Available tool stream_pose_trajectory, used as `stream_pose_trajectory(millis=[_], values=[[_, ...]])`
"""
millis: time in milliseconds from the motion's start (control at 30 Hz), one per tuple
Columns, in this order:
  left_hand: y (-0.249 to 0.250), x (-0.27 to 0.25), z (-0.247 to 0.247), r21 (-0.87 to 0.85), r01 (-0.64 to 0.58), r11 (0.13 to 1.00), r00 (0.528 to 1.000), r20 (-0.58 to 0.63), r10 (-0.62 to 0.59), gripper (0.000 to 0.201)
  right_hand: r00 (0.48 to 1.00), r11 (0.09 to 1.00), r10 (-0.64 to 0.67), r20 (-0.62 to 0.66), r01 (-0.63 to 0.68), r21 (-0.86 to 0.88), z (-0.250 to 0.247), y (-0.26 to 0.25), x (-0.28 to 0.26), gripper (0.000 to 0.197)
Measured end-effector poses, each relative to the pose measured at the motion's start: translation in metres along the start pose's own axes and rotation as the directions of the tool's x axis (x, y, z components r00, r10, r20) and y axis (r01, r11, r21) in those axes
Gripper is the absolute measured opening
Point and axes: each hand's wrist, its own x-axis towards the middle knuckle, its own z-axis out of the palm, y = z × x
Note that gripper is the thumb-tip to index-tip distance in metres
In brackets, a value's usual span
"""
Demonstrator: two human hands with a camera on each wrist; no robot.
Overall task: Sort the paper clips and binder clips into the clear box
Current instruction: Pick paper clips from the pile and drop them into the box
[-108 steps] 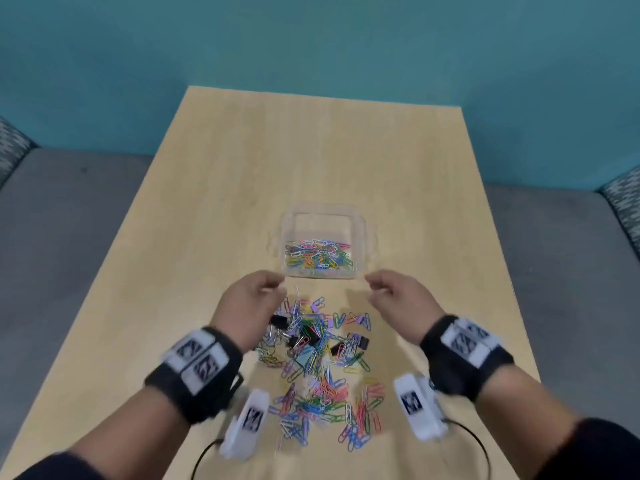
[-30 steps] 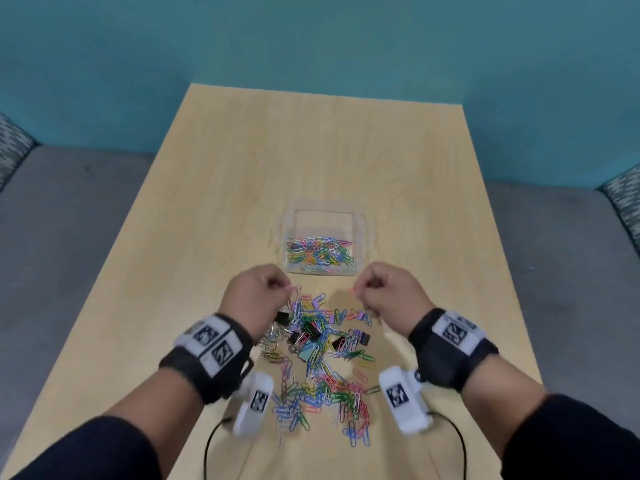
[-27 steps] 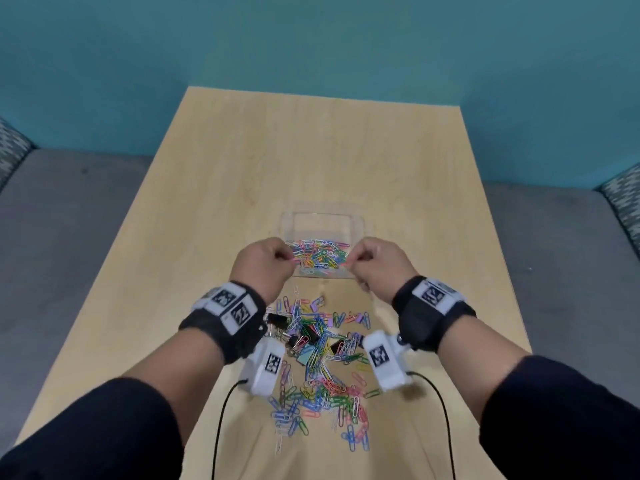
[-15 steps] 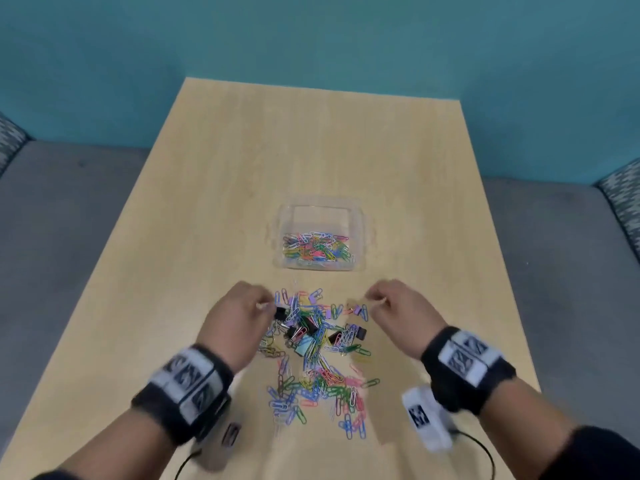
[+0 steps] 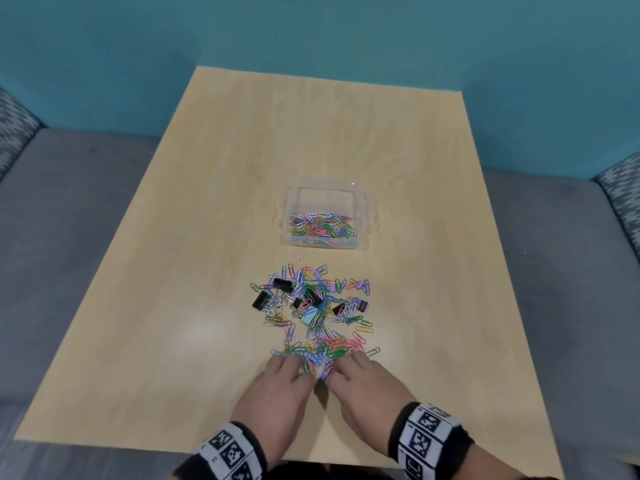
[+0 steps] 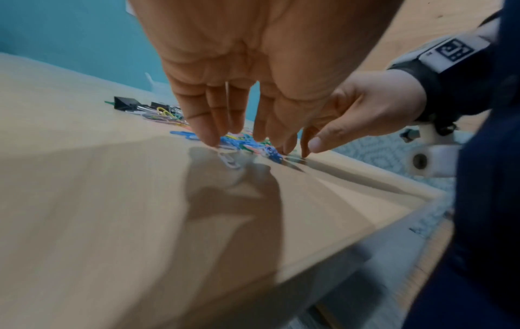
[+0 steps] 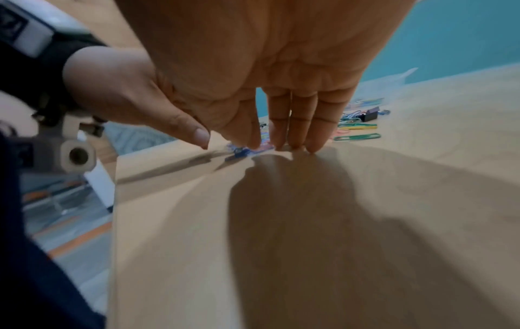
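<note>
multicoloured paper clips, black binder clips, pale wood table, teal wall

My head camera looks steeply down over the wooden table, the far edge at 12 o'clock. Each wrist camera sits low and close under its palm, facing along the fingers. All three views share the loose paper clips.
</note>
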Motion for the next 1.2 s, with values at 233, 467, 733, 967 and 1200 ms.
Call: stream_pose_trajectory(millis=[233,467,733,967,1200], values=[[-0.017,0.003,-0.012,-0.205,0.356,0.912,0.933,0.037,-0.357,0.086,0.833,0.796,0.548,0.073,-0.546,0.262,-0.004,0.009,-0.013,0.077],[-0.008,0.04,-0.006,-0.19,0.331,0.924,0.942,0.006,-0.336,0.065,0.892,0.864,0.452,0.001,-0.437,0.25,0.002,-0.004,0.037,0.074],[-0.018,0.049,0.0,-0.228,0.241,0.943,0.963,-0.067,-0.262,0.039,0.931,0.905,0.363,-0.044,-0.341,0.254,0.011,0.011,0.042,0.029],[-0.02,0.048,0.001,-0.179,0.232,0.956,0.971,-0.024,-0.24,0.013,0.94,0.913,0.338,-0.044,-0.316,0.26,0.008,0.024,0.039,0.011],[-0.022,0.05,-0.005,-0.225,0.283,0.932,0.959,0.062,-0.276,0.005,0.927,0.854,0.374,0.007,-0.347,0.389,-0.007,0.029,0.031,0.006]])
